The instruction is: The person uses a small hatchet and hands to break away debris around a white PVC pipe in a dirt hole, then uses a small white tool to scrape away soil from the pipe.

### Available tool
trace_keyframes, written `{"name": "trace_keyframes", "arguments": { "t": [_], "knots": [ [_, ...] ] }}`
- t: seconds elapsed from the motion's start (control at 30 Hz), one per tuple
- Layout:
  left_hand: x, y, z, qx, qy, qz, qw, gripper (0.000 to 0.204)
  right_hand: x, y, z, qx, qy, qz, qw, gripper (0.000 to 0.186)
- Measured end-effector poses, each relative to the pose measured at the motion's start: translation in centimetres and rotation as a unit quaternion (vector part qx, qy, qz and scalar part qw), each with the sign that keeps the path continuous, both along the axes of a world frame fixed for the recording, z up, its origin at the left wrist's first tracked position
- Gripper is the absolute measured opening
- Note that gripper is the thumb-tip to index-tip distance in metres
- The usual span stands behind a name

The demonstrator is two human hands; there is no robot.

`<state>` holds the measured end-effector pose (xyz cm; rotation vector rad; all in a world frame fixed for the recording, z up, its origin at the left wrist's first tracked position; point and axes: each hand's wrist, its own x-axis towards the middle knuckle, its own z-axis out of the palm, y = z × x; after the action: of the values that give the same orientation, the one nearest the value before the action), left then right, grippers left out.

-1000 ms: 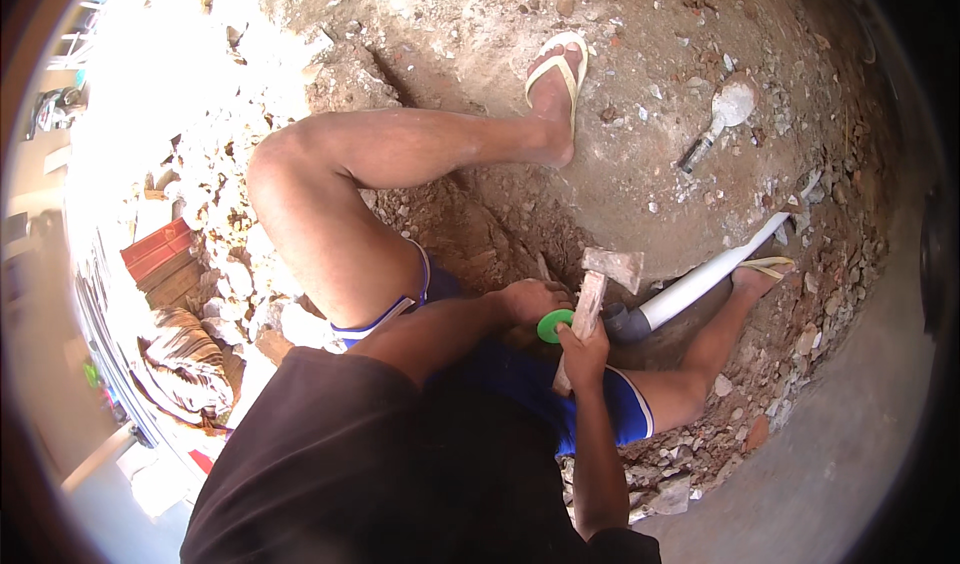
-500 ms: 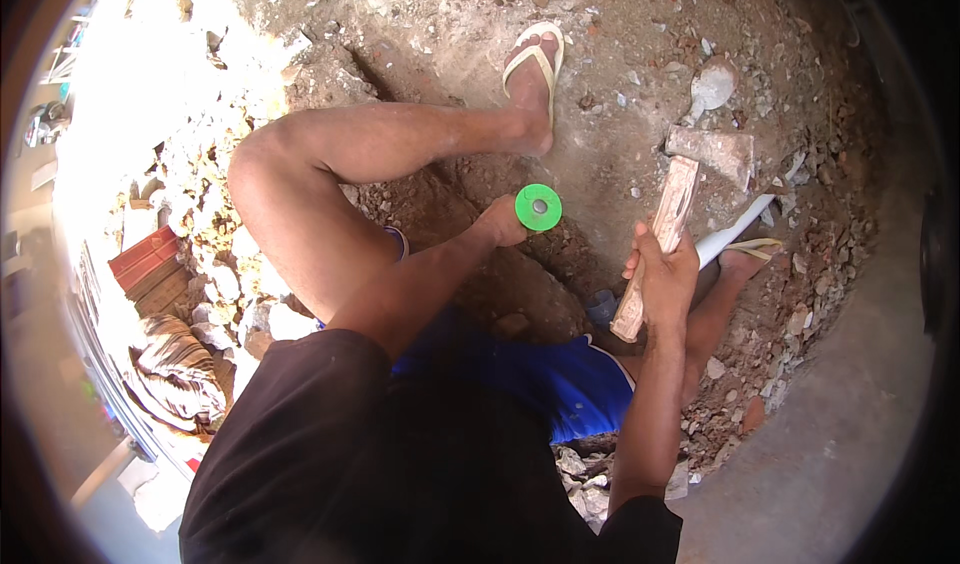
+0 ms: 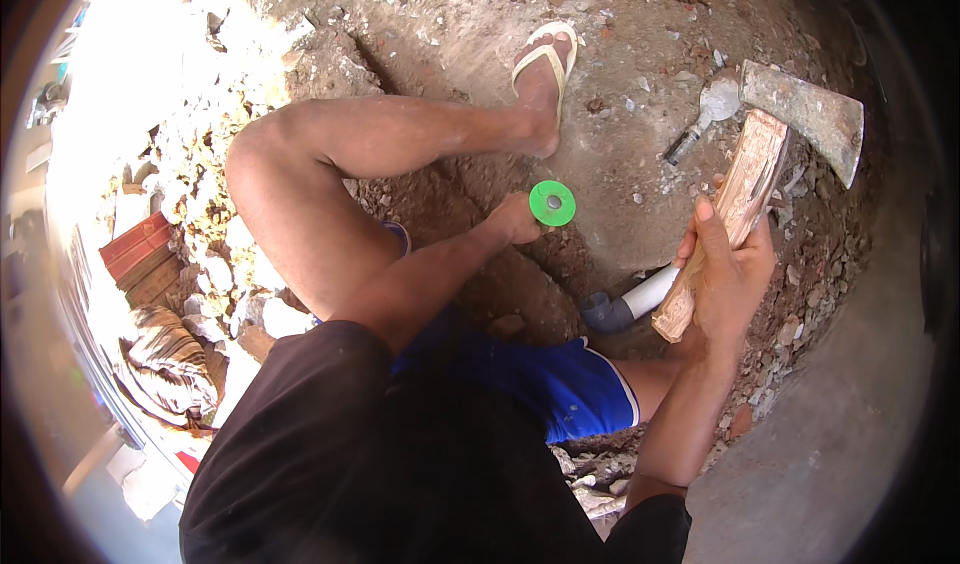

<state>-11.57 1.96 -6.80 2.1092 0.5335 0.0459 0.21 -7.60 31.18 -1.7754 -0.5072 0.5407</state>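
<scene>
Two hands are busy: the left hand, forearm angled up and rightward, has its grip curled around a green-disc tool above the edge of the hollow, the disc presumably shielding the knuckles. Rightward, the grip of the right hand wraps the lower handle of the hammer, probably for leverage, arm extended outward.

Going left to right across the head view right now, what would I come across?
Striped cloth, left hand, green-topped tool, dark pipe elbow, white pipe, right hand, metal tool head.
</scene>
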Motion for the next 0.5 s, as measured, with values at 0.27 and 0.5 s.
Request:
{"name": "trace_keyframes", "arguments": {
  "t": [0.27, 0.5],
  "knots": [
    [1.2, 0.1, 1.6, -0.039, 0.032, -0.020, 0.999, 0.031, 1.7, 0.2, 6.2, 0.181, -0.230, -0.189, 0.937, 0.043],
    [0.6, -1.2, 2.9, -0.077, 0.055, -0.025, 0.995, 0.033, -4.6, -9.8, -20.8, -0.432, -0.068, 0.159, 0.885, 0.041]
  ]
}}
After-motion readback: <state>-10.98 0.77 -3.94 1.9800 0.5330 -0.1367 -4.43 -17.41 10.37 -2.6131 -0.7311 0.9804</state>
